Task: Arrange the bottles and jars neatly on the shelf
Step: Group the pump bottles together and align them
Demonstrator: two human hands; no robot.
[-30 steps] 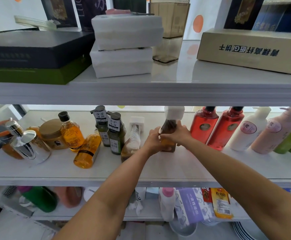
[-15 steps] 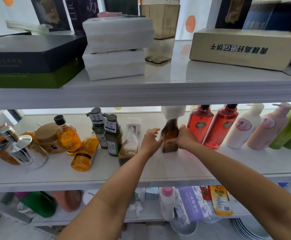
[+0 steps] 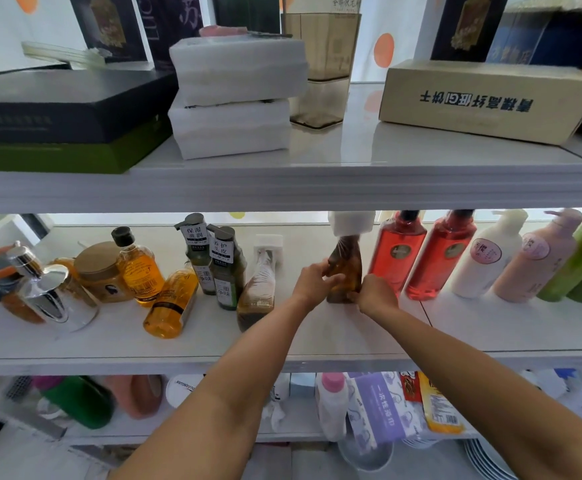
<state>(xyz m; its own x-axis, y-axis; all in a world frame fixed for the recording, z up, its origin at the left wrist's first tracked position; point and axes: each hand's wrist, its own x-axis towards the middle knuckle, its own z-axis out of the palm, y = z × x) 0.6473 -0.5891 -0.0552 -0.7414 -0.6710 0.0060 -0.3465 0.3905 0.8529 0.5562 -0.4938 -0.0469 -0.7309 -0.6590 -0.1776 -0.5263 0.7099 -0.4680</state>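
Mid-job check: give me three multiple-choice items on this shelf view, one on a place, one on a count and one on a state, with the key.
1. Where on the white middle shelf does the brown film-wrapped bottle with a white cap stand?
A) just left of the clear red bottles
B) at the far left end
C) at the far right end

2. How many clear red bottles are there?
A) one
B) two
C) four

3. How is the brown bottle held?
A) the left hand and the right hand both grip it
B) by one hand only
C) no hand touches it

Key: 1 A, it stands next to the nearer red bottle; 2 B, two stand side by side; 3 A, fingers of both hands close on its sides.
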